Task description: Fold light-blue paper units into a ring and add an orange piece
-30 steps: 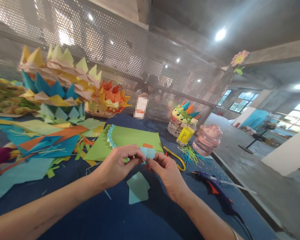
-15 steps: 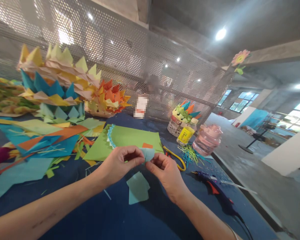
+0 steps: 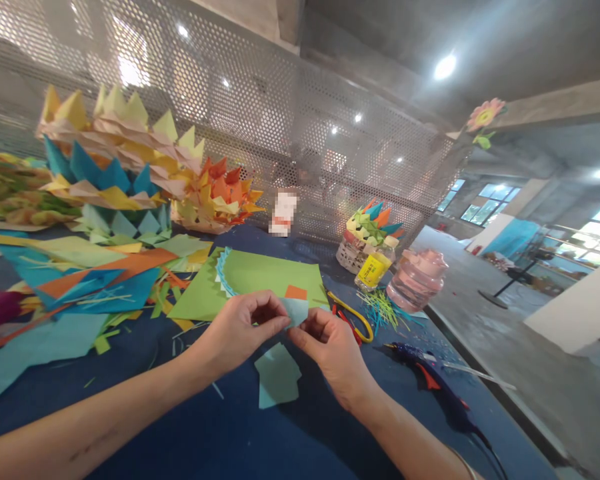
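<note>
Between my two hands is a small piece of light blue paper point(image 3: 297, 311), partly folded. My left hand point(image 3: 245, 327) pinches its left side with thumb and forefinger. At its lower right edge, my right hand point(image 3: 333, 347) is closed on it, thumb against fingers. Below the hands, several light blue paper pieces point(image 3: 278, 380) lie overlapped on the dark blue table point(image 3: 195, 433). Behind them a green sheet point(image 3: 275, 270) bears a curved blue-and-white zigzag paper strip point(image 3: 222, 272) and a small orange paper piece point(image 3: 297, 292).
At right lie yellow-and-red-handled scissors point(image 3: 355, 317) and a glue gun point(image 3: 430, 373) with its cord. A yellow-labelled bottle point(image 3: 374, 268) and a pink bottle point(image 3: 416, 280) stand behind. Coloured paper scraps point(image 3: 105, 280) and folded-paper crowns point(image 3: 115, 177) fill the left. A perforated metal screen point(image 3: 240, 133) closes the back.
The light blue paper has folded over further, its outline now more pointed at the bottom. My right fingers have shifted slightly left along it; the view has moved a little.
</note>
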